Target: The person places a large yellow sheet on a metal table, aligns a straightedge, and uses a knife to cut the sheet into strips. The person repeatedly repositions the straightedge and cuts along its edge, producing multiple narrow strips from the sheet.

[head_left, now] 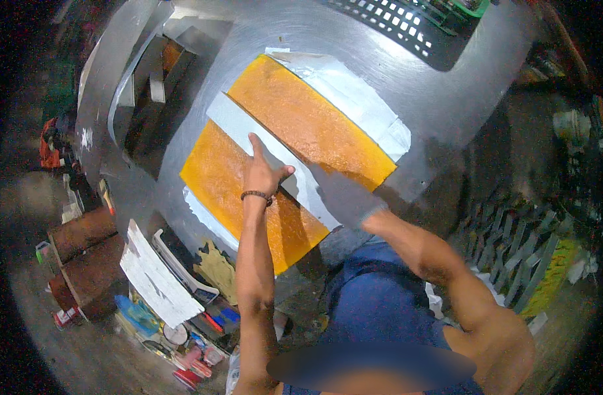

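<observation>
A flat orange slab (314, 112) with yellow edges lies on white paper (360, 89) on a metal table. Across its middle runs a long, pale grey straight strip (232, 124). My bare left hand (263, 172), with a dark bracelet at the wrist, presses on this strip; its index finger stretches along it and the thumb stands apart. My right hand (344, 194), in a grey glove, is beside the strip's nearer right part. Its gloved fingers look closed and are somewhat blurred; whatever they may hold is hidden.
A dark perforated crate (400, 26) stands at the table's far edge. To the left are a curved metal guard (120, 99) and a dark recess. Below left, a white board (156, 276) and small items lie near the floor. A folding metal lattice (512, 243) is at right.
</observation>
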`<state>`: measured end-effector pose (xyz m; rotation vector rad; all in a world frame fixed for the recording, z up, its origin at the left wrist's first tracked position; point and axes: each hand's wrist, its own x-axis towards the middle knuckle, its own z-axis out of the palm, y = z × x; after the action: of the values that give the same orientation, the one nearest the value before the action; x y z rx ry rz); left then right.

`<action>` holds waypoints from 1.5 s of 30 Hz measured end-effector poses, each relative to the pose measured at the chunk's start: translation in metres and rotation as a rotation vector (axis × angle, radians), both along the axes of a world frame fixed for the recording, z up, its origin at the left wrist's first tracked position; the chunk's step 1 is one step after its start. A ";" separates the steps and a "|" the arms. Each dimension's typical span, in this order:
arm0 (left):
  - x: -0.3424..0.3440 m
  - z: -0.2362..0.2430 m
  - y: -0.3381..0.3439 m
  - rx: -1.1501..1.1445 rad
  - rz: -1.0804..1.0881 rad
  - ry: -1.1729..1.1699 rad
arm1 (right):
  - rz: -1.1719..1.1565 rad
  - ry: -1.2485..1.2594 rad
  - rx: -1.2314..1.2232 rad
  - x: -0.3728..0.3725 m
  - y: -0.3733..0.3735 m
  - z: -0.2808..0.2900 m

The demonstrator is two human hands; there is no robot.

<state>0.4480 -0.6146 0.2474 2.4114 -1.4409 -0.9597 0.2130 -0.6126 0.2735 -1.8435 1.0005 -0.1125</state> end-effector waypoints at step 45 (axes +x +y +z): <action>0.002 0.001 -0.006 0.024 -0.067 -0.051 | -0.001 0.019 0.195 -0.101 0.069 0.024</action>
<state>0.4496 -0.6204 0.2488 2.4358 -1.5456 -0.9415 0.1122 -0.5436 0.2977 -1.6689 0.9900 0.0015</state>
